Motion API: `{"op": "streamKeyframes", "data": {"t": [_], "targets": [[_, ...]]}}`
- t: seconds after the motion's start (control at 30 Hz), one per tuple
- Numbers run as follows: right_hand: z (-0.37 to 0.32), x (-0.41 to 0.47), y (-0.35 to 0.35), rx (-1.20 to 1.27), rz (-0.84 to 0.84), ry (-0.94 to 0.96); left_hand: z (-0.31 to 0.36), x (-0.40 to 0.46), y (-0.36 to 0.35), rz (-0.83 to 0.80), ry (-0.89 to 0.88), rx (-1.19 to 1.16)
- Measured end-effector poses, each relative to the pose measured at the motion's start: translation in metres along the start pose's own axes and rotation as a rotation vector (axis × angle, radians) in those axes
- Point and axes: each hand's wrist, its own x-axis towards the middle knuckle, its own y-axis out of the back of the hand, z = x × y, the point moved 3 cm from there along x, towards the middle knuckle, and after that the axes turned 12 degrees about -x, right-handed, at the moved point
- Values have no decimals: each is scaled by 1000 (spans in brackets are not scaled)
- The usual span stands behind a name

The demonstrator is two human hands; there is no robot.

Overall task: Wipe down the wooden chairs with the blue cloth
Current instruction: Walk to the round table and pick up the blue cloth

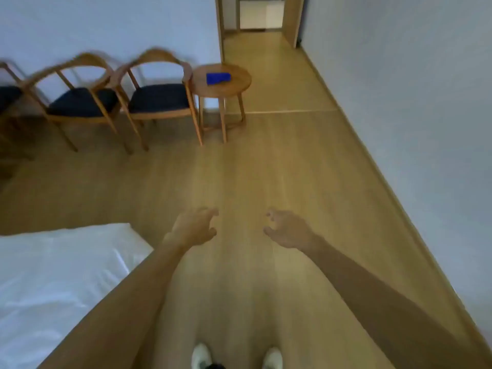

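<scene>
A folded blue cloth (217, 77) lies on a small round wooden side table (239, 85) against the far wall. Left of the table stand wooden armchairs with dark seat cushions: one (159, 98) right beside the table, a second (80, 102) further left, and part of a third (8, 94) at the frame's edge. My left hand (193, 227) and my right hand (288, 230) are stretched out over the floor well short of the chairs, fingers loosely curled, holding nothing.
A bed with white sheets (61, 283) fills the lower left. A wall (426, 102) runs along the right side. A doorway (255, 30) behind the table opens into a corridor. Wooden floor (239, 169) lies between me and the chairs.
</scene>
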Motion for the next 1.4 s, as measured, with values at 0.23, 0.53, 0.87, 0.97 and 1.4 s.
{"op": "streamKeyframes", "data": {"t": [0.23,0.53,0.87,0.97,1.4], "targets": [[-16,38,-69,4,-212,30,-23,-5,-77,-120,104,-134],[-54,209,15,-12,-138,24,-97,152,4,26,104,-196],[-46,387,129,-11,-75,-81,-125,353,110,48,-35,-166],[-32,448,154,-22,-80,-115,-132,419,129,23,-32,-173],[36,709,290,-140,-117,39,-168,670,219,41,118,-275]]}}
